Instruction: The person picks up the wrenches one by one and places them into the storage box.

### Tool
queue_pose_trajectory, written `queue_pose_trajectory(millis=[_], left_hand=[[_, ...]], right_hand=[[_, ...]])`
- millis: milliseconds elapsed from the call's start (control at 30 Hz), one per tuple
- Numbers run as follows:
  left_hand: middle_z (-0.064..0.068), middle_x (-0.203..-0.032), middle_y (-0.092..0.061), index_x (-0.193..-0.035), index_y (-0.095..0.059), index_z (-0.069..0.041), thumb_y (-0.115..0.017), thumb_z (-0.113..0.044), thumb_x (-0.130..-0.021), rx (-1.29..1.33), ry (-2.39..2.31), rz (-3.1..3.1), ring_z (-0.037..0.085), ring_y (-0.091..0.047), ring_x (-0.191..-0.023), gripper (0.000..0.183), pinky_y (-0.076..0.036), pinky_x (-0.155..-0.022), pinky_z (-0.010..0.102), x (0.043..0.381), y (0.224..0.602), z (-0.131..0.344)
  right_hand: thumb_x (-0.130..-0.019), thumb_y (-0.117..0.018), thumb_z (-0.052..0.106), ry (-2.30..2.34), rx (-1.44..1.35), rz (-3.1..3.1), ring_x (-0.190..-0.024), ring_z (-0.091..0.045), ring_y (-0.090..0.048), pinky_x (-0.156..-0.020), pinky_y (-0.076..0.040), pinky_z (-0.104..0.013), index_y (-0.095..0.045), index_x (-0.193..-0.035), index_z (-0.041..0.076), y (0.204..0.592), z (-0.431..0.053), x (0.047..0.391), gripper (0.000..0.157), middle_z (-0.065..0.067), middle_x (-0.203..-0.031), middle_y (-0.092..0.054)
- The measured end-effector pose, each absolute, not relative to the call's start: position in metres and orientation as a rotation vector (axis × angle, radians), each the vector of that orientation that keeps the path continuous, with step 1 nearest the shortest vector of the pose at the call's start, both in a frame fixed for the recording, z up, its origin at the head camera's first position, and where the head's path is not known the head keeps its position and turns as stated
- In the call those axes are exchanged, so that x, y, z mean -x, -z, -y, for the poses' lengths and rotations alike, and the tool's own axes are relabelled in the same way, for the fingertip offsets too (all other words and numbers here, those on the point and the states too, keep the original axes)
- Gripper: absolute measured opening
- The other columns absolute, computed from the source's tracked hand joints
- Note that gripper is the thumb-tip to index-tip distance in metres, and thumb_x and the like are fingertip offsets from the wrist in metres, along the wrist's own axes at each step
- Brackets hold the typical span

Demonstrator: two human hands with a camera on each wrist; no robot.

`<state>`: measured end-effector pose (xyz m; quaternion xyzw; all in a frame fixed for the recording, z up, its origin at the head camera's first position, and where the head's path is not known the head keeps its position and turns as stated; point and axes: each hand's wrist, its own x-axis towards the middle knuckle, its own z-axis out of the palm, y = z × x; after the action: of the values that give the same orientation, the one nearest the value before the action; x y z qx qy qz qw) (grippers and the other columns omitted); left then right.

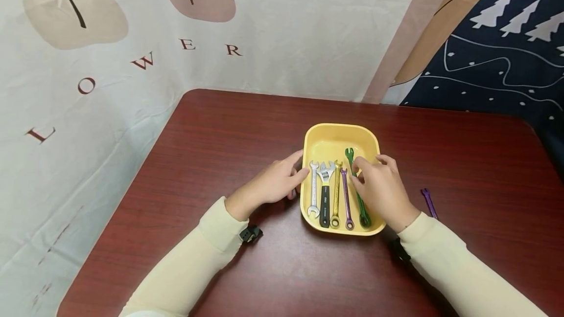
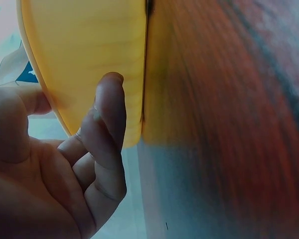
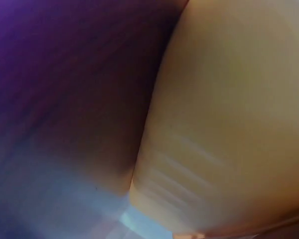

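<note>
A yellow tray holds a silver open-ended wrench, an adjustable wrench with a black handle, a gold wrench, a purple wrench and a green wrench. At the tray's left side my left hand grips the rim; the left wrist view has its curled fingers against the outer wall. Reaching in over the right rim, my right hand pinches the green wrench near its middle, thumb and index bent. In the right wrist view only the tray's wall shows, blurred.
Right of the tray, on the dark red table, lies another purple wrench, partly hidden by the right sleeve. Behind the table hang a pale printed cloth and a dark blue one.
</note>
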<state>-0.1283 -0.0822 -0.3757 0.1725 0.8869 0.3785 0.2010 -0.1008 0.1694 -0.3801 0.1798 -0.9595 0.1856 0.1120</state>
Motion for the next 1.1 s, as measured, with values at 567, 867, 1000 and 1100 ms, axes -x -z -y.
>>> queue_pose_trajectory(millis=[567,867,1000,1100], left_hand=[[0.007,-0.070,-0.068,-0.158,-0.027,-0.029,-0.047,-0.037,-0.105,-0.480,-1.047,-2.487,0.019,-0.066,-0.054,0.057,-0.052,-0.055,0.034,0.1280,0.3749,0.0817],[0.007,-0.070,-0.068,-0.158,-0.028,-0.029,-0.047,-0.038,-0.105,-0.471,-1.046,-2.483,0.019,-0.066,-0.054,0.056,-0.052,-0.055,0.034,0.1284,0.3756,0.0821],[0.007,-0.069,-0.068,-0.158,-0.029,-0.029,-0.047,-0.039,-0.106,-0.473,-1.039,-2.490,0.019,-0.066,-0.054,0.056,-0.052,-0.056,0.034,0.1285,0.3758,0.0822],[0.007,-0.069,-0.068,-0.158,-0.028,-0.029,-0.047,-0.039,-0.105,-0.469,-1.034,-2.493,0.019,-0.066,-0.054,0.057,-0.051,-0.056,0.033,0.1283,0.3756,0.0823]], right_hand=[[-0.084,-0.071,0.005,-0.223,-0.642,2.880,-0.048,-0.014,-0.044,-0.109,-0.033,-0.055,-0.048,-0.061,0.016,0.3781,-0.1687,0.1016,0.034,0.006,-0.048,-0.042],[-0.080,-0.070,0.005,-0.188,-0.644,2.878,-0.056,-0.020,-0.052,-0.109,-0.033,-0.056,-0.052,-0.058,0.015,0.3787,-0.1676,0.1007,0.030,0.004,-0.051,-0.047],[-0.080,-0.071,0.006,-0.179,-0.647,2.856,-0.057,-0.022,-0.053,-0.108,-0.035,-0.056,-0.056,-0.060,0.014,0.3799,-0.1678,0.1003,0.027,0.002,-0.054,-0.050],[-0.081,-0.071,0.007,-0.169,-0.652,2.838,-0.058,-0.023,-0.054,-0.108,-0.036,-0.055,-0.059,-0.061,0.012,0.3808,-0.1680,0.1002,0.024,0.000,-0.056,-0.052]])
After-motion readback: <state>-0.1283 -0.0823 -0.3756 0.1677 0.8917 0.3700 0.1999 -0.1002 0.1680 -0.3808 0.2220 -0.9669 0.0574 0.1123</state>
